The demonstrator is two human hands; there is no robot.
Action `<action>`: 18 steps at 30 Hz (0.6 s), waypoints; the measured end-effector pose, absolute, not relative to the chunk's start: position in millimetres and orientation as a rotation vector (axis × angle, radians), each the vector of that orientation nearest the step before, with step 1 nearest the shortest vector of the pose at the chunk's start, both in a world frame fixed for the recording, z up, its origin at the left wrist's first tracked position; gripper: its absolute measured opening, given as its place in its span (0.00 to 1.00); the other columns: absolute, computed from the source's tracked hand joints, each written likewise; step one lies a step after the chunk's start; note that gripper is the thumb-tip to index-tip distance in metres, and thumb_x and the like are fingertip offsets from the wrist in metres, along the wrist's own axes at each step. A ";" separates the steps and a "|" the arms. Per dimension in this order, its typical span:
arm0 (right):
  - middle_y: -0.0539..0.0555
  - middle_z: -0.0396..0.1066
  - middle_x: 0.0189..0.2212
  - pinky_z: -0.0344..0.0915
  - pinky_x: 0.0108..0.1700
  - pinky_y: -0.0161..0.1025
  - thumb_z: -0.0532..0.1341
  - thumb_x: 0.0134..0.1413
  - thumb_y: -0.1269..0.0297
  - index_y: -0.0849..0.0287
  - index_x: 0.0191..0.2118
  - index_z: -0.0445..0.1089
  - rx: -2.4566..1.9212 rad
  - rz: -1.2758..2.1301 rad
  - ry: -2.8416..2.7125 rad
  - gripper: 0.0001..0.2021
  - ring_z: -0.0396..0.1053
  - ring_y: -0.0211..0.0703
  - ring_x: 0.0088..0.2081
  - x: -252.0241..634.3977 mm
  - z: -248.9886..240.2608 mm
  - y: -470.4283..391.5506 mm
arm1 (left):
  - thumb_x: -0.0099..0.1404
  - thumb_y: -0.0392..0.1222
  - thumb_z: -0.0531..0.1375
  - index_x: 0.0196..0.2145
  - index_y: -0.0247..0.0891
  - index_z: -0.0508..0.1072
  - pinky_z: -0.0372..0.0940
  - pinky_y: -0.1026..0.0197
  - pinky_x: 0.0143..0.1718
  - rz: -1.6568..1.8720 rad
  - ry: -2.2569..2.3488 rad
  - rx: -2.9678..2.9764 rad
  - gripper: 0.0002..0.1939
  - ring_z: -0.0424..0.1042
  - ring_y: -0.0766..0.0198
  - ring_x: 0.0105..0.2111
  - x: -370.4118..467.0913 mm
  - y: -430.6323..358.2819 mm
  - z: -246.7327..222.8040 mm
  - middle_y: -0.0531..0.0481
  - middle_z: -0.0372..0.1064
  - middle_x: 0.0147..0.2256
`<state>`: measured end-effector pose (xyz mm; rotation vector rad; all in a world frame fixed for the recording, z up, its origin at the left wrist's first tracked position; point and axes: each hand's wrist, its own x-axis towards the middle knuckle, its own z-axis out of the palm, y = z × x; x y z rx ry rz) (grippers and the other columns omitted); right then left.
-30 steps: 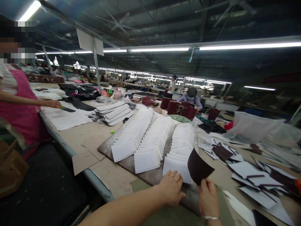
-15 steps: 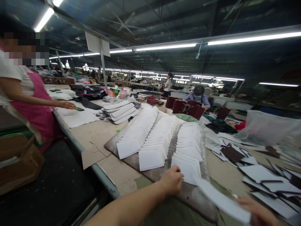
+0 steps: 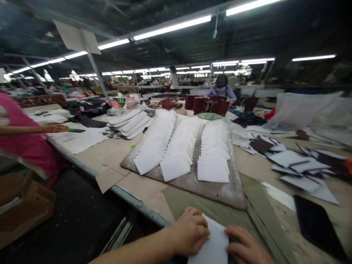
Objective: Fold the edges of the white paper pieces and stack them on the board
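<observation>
A white sheet piece [image 3: 213, 240] lies at the bottom centre between my two hands. My left hand [image 3: 191, 231], a ring on one finger, has its fingers closed on the piece's left side. On the opposite edge, my right hand [image 3: 246, 244] holds the piece with its fingertips. Just beyond them, a grey-brown board [image 3: 176, 185] carries three rows of overlapping white pieces [image 3: 176, 169]. Another white strip [image 3: 279, 195] rests to the right of the board, beside a dark flat object [image 3: 316, 223].
White and dark pieces [image 3: 301, 163] are scattered at the right. Stacked white pieces [image 3: 130, 123] stand at the back left. A person in a pink apron [image 3: 22, 135] holds a green-handled tool at the left; another person [image 3: 221, 90] sits behind maroon items.
My left hand has moved from the right-hand row toward the near edge and now grips a white piece. My right hand has come in beside it; the long strip lies on the table. The view has shifted.
</observation>
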<state>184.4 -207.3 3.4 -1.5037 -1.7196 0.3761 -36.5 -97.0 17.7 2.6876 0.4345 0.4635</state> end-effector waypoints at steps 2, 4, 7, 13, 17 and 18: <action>0.55 0.68 0.46 0.66 0.50 0.49 0.54 0.58 0.57 0.47 0.42 0.72 -1.605 0.483 -1.750 0.11 0.66 0.48 0.48 190.3 12.1 -212.8 | 0.63 0.40 0.56 0.38 0.42 0.73 0.55 0.53 0.49 0.423 0.452 2.677 0.07 0.64 0.60 0.44 -35.9 -103.9 25.6 0.50 0.71 0.38; 0.58 0.67 0.47 0.66 0.50 0.48 0.54 0.58 0.57 0.53 0.49 0.69 -1.711 0.434 -1.597 0.15 0.66 0.48 0.48 195.7 18.2 -206.8 | 0.63 0.38 0.56 0.38 0.40 0.73 0.56 0.54 0.47 0.411 0.457 2.669 0.07 0.64 0.60 0.42 -31.9 -107.1 28.5 0.49 0.70 0.37; 0.60 0.67 0.47 0.68 0.45 0.44 0.55 0.57 0.57 0.59 0.53 0.64 -1.766 0.459 -1.553 0.20 0.68 0.46 0.44 192.1 19.4 -191.0 | 0.63 0.37 0.56 0.38 0.40 0.73 0.57 0.55 0.45 0.420 0.477 2.682 0.08 0.64 0.61 0.39 -26.5 -111.9 26.5 0.49 0.69 0.36; 0.60 0.67 0.48 0.62 0.52 0.47 0.58 0.52 0.66 0.62 0.54 0.65 -1.860 0.399 -1.854 0.21 0.63 0.49 0.49 162.4 15.6 -176.4 | 0.64 0.36 0.54 0.42 0.38 0.72 0.57 0.53 0.48 0.453 0.463 2.756 0.10 0.67 0.62 0.40 -22.0 -127.0 19.9 0.48 0.71 0.38; 0.57 0.70 0.41 0.64 0.47 0.43 0.58 0.50 0.69 0.60 0.50 0.69 -1.968 0.427 -1.885 0.19 0.66 0.47 0.44 162.0 16.3 -175.3 | 0.65 0.36 0.51 0.42 0.37 0.72 0.60 0.55 0.48 0.501 0.410 2.729 0.11 0.68 0.60 0.45 -21.7 -135.3 20.4 0.45 0.71 0.41; 0.56 0.70 0.39 0.64 0.46 0.41 0.59 0.50 0.69 0.59 0.49 0.70 -1.970 0.450 -1.872 0.18 0.66 0.46 0.43 163.6 16.7 -175.1 | 0.65 0.37 0.51 0.43 0.37 0.72 0.61 0.56 0.48 0.518 0.398 2.699 0.12 0.68 0.60 0.45 -22.6 -135.5 21.0 0.45 0.70 0.42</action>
